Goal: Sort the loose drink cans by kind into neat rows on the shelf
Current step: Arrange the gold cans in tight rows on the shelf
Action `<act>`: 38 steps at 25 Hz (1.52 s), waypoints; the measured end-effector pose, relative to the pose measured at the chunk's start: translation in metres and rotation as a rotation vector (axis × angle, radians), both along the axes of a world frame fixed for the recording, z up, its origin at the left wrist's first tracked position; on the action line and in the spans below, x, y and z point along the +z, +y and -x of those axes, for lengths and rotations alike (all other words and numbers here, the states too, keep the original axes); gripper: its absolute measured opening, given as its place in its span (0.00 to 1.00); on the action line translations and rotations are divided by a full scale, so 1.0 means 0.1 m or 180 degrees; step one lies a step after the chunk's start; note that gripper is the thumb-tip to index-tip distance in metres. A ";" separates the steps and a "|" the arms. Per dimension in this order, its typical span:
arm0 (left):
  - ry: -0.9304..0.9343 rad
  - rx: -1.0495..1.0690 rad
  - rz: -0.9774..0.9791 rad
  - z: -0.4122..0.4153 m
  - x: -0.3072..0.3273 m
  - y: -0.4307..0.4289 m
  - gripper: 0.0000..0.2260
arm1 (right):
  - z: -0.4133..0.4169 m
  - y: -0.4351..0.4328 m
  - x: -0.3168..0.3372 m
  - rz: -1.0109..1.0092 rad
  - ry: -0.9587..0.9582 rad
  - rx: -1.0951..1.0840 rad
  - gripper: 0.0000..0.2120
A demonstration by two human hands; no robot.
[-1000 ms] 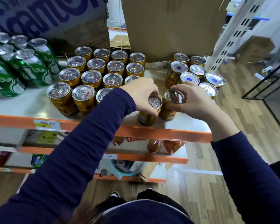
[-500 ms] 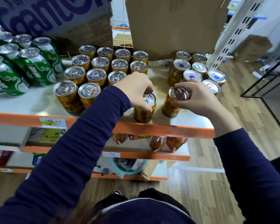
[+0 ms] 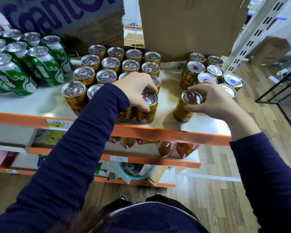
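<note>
Several gold cans (image 3: 111, 64) stand in neat rows on the white shelf (image 3: 32, 105). My left hand (image 3: 134, 86) grips the top of one gold can (image 3: 146, 108) at the right end of the front row, close to the shelf's orange edge. My right hand (image 3: 213, 100) holds the rim of another gold can (image 3: 185, 108), which stands alone and slightly tilted a little to the right. A loose cluster of gold cans (image 3: 207, 71), some with blue-dotted lids, sits behind my right hand. My left arm hides part of the front row.
Green cans (image 3: 30, 63) fill the shelf's left side. Two cardboard boxes (image 3: 188, 26) stand at the back. The orange shelf edge (image 3: 166, 133) carries a price tag. Lower shelves hold snack packets (image 3: 171, 148). Wooden floor lies to the right, with a black frame (image 3: 279, 91).
My left hand has carried its can left, up against the front row. The gap between the two held cans has widened; my right hand's can stays in about the same spot.
</note>
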State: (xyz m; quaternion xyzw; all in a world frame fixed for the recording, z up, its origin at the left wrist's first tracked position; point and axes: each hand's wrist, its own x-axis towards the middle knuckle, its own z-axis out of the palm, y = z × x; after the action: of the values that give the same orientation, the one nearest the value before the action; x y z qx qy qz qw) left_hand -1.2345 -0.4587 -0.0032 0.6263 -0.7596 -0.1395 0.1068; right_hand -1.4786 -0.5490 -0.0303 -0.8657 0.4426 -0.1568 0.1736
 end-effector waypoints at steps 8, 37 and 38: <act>0.0325 0.0416 0.0683 0.05 -0.08 -0.09 0.14 | 0.00 0.03 0.09 -0.0003 0.0306 0.0187 0.30; -0.0127 0.1091 0.0734 -0.03 -0.43 -0.31 0.20 | -1.27 -1.49 0.07 -0.0320 0.0234 -0.0040 0.29; -0.0126 0.1090 0.0734 -0.03 -0.43 -0.31 0.20 | -1.28 -1.49 0.07 -0.0314 0.0262 -0.0038 0.29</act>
State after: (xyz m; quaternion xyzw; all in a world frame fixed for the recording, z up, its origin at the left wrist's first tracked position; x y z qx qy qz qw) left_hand -1.2319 -0.4893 -0.0467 0.7325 -0.6549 -0.0190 0.1849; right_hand -1.3507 -0.6977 -0.0228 -0.8591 0.4617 -0.1001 0.1968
